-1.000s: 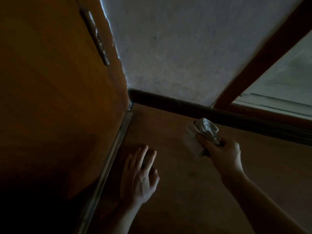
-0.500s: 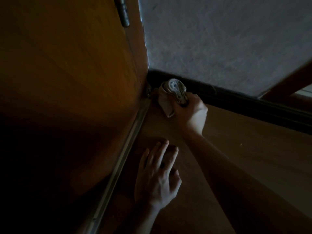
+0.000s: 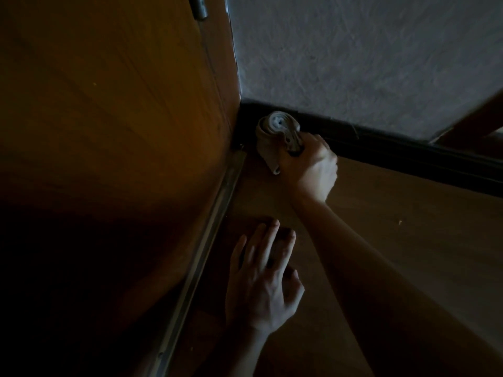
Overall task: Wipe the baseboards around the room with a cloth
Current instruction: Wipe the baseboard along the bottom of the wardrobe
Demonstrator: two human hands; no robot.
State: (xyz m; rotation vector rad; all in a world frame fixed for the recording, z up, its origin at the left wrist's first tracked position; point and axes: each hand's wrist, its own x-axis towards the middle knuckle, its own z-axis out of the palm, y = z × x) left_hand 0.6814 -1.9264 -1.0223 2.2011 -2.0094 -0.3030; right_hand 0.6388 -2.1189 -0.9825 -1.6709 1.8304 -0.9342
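Two hands: left hand [image 3: 268, 278], fingers spread flat on wooden floor [image 3: 394, 240]; farther, right hand [image 3: 310, 164] gripping bunched cloth [image 3: 275, 137] against dark baseboard [image 3: 408, 151], in corner beside wooden door [image 3: 122, 104]; grey wall [image 3: 353, 55] above.

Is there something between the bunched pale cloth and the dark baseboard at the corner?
Nothing visible. The right hand grips the bunched pale cloth, which appears against the dark baseboard beside the brown wooden door. The left hand rests on the brown floor.
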